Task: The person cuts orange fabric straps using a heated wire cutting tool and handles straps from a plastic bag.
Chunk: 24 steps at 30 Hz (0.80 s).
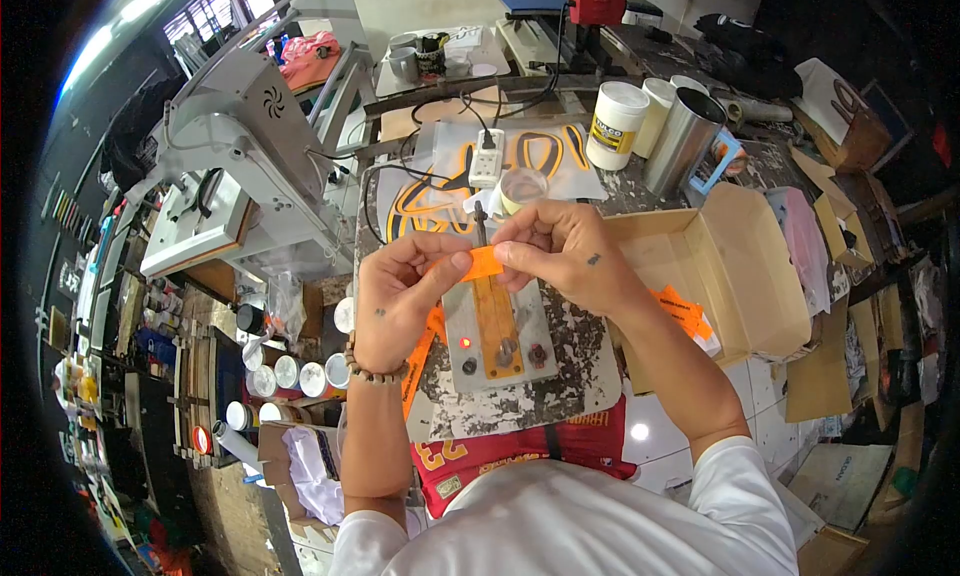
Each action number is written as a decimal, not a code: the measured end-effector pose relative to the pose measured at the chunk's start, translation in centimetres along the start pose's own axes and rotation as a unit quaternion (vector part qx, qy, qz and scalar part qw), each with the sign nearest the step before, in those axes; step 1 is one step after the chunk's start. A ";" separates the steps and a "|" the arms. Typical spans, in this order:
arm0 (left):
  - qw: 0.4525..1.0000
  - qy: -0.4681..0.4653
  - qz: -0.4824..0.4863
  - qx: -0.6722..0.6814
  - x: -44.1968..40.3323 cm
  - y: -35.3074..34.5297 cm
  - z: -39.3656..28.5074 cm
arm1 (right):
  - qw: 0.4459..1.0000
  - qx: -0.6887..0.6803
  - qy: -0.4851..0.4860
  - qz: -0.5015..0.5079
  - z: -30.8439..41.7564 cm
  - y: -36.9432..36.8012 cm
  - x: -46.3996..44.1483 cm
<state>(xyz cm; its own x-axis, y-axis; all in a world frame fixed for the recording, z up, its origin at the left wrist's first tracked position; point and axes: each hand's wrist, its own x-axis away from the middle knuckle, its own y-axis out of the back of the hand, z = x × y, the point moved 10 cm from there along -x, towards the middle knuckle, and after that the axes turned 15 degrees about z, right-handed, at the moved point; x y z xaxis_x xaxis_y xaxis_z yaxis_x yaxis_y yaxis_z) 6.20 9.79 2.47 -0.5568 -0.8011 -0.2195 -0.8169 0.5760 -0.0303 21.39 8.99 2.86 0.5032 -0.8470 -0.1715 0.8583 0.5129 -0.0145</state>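
An orange strip [485, 263] is stretched between my two hands, above a small metal device [497, 326] with a wooden bar and a lit red light. My left hand [415, 281] pinches the strip's left end between thumb and fingers. At its right end, the thumb and fingers of my right hand [560, 251] close on it. Behind the strip, an upright metal rod [480, 221] rises from the device. More orange strips [418, 368] lie left of the device, partly behind my left wrist.
To the right stands an open cardboard box [640, 231] with orange pieces [685, 314] inside. A power strip [487, 159], tape roll [523, 186], white tub [617, 124] and steel tumbler [685, 141] are farther back. A large press machine [240, 126] stands at left.
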 end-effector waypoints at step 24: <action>1.000 0.006 -0.024 0.010 -1.1 0.8 1.1 | 1.000 0.010 -0.009 -0.012 -0.8 0.9 -0.8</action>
<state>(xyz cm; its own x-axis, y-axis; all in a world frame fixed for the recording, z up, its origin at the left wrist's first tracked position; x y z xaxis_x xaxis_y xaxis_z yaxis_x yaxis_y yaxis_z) 6.36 11.28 1.58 -0.5189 -0.8296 -0.2063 -0.8396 0.5399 -0.0596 21.70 10.31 2.17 0.4842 -0.8614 -0.1532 0.8718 0.4899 0.0013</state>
